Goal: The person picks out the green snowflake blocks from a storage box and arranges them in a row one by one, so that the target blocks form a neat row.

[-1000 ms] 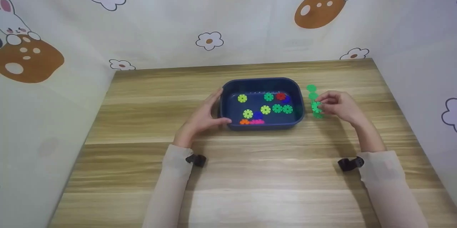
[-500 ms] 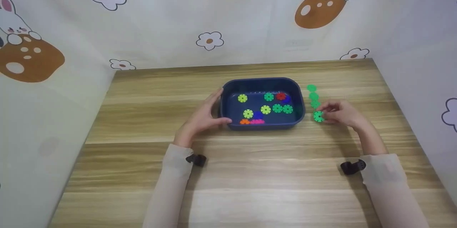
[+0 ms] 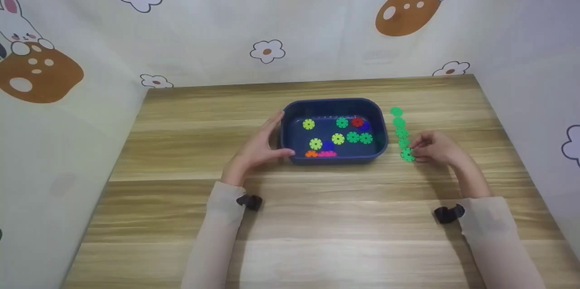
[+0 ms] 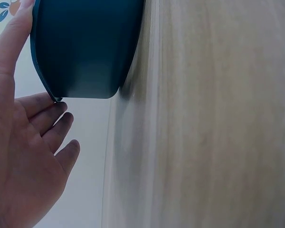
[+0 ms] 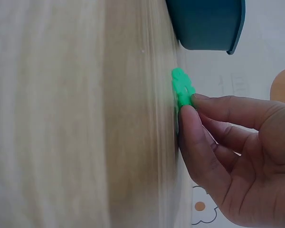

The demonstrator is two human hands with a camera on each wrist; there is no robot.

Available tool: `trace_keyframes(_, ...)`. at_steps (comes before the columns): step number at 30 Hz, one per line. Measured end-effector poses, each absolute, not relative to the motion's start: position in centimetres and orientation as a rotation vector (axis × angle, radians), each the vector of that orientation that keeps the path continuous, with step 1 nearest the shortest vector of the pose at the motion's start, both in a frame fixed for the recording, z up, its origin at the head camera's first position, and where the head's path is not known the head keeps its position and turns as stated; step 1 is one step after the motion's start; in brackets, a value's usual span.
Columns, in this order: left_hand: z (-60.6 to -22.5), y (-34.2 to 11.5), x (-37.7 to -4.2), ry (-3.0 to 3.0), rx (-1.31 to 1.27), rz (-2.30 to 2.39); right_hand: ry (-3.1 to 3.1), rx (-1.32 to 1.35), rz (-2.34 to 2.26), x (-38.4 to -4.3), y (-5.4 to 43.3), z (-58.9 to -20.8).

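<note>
Thumb and fingertips of my left hand [image 3: 256, 146] touch the rim of a dark blue plastic bin [image 3: 335, 161] at its left end, fingers mostly straight; the left wrist view shows this hand [image 4: 28, 152] beside the bin wall [image 4: 85, 52]. Right of the bin, my right hand [image 3: 437, 148] pinches a green notched interlocking disc [image 3: 407, 155] between thumb and fingers. That disc [image 5: 183, 88] is tilted up from the tabletop in the right wrist view. It overlaps the near end of a row of several green discs [image 3: 401, 132] on the table.
Inside the bin lie loose notched discs: yellow [image 3: 308, 124], green [image 3: 342, 122], red [image 3: 357, 122], blue, orange [image 3: 311, 154] and pink [image 3: 327, 154]. The wood-grain table [image 3: 335, 216] meets patterned cloth walls [image 3: 204, 31] at the back and sides.
My right hand has moved toward the near side with a green disc, leaving another lying in the row. The row now reaches further forward. My left hand stays at the bin.
</note>
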State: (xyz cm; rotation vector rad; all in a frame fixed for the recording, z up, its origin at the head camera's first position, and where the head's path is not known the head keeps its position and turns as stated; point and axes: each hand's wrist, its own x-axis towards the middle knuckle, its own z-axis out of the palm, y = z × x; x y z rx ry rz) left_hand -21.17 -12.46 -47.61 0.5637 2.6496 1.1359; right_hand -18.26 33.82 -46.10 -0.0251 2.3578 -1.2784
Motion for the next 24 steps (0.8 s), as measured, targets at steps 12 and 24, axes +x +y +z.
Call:
trace_keyframes(12, -47.62, -12.41, -21.23, 2.649, 0.550, 1.129, 2.431, -0.008, -1.196, -18.09, 33.37, -45.74)
trace_keyframes(24, -47.53, -12.34, -21.11, 2.639, 0.530, 1.151, 2.546, -0.039, -1.069, -18.35, 33.05, -45.86)
